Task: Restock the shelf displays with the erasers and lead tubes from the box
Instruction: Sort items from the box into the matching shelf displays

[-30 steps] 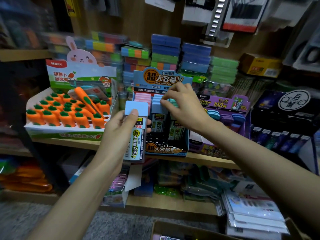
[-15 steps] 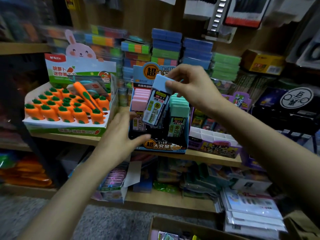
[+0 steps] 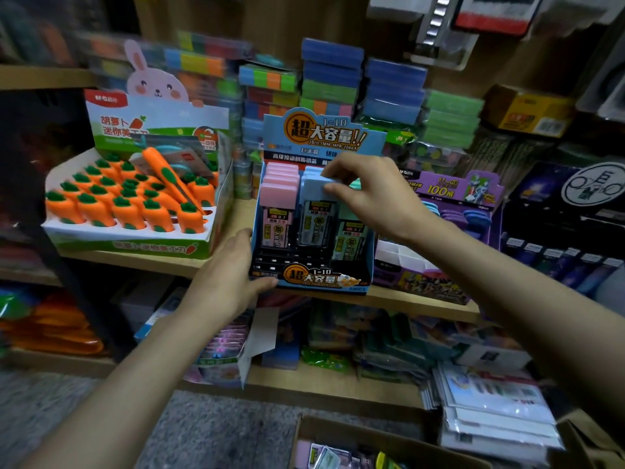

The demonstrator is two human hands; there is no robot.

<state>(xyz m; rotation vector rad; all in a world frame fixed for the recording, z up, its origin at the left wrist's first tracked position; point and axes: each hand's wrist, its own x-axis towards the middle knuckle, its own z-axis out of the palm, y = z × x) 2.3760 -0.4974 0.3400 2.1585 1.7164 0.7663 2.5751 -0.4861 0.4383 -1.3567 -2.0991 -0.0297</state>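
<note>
under our right hand (image 3: 372, 198), which pinches its blue cap, the lead tube (image 3: 316, 228) stands nearly upright in the middle column of the display box (image 3: 321, 280), so we judge the push goes straight down; our left hand (image 3: 230, 279) grips the display box at its front left corner. the cardboard box (image 3: 365, 434) lies below us.

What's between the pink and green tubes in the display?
The blue-capped lead tube, pinched at its cap by the right hand; the head view shows it.

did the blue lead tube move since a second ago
Yes. The blue lead tube went down into the middle row of the display box, where the right hand pinches its cap.
</note>
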